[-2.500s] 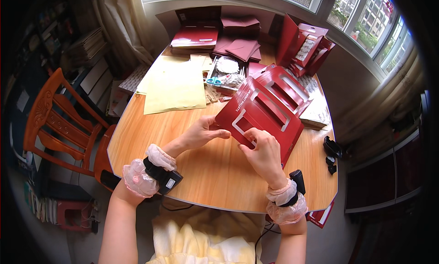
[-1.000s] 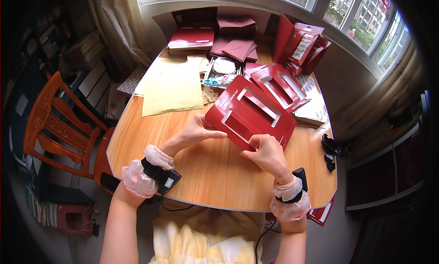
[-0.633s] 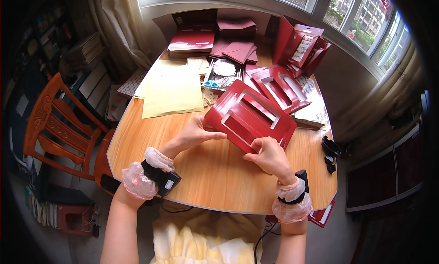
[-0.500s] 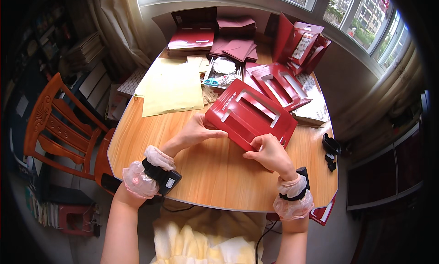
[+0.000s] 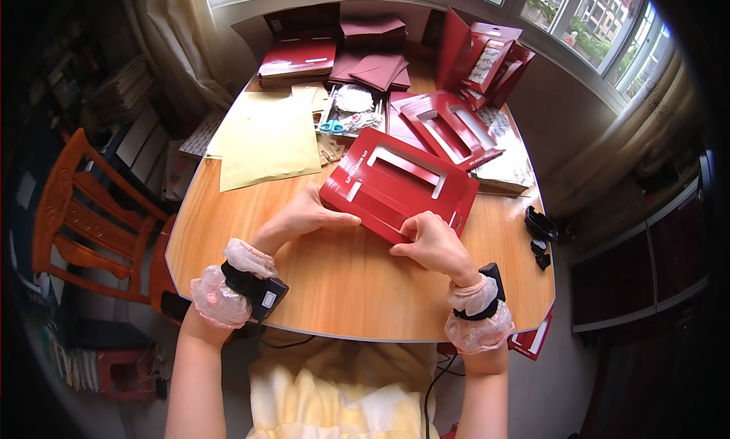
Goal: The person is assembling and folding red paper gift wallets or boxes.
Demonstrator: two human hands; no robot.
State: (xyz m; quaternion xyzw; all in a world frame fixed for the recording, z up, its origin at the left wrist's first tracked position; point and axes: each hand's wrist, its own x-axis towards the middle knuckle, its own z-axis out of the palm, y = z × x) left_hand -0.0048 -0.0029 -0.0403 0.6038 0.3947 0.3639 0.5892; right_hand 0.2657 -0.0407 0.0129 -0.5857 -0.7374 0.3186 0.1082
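Note:
Over the middle of the table I hold a glossy red cardboard box (image 5: pixel 398 186) with two long cut-out windows and small white print. It is tilted, with one corner pointing away from me. My left hand (image 5: pixel 300 212) grips its near left corner, thumb along the lower edge and fingers partly hidden behind. My right hand (image 5: pixel 432 243) pinches the near edge towards the right, with the fingers bent and the thumb tip at the edge. Just beyond it, a similar red windowed box (image 5: pixel 449 127) lies over some papers.
Pale yellow sheets (image 5: pixel 270 146) lie at left, by a tray with blue-handled scissors (image 5: pixel 331 126). Behind are a red box stack (image 5: pixel 298 58) and dark red envelopes (image 5: pixel 376 70). Red packaging (image 5: pixel 456 62) stands upright at far right. Small black items (image 5: pixel 541 226) sit at the right edge.
The whole view has shifted slightly, so everything appears a little farther left and mostly higher. Both hands keep the same hold on the red box, whose tilt changes only slightly.

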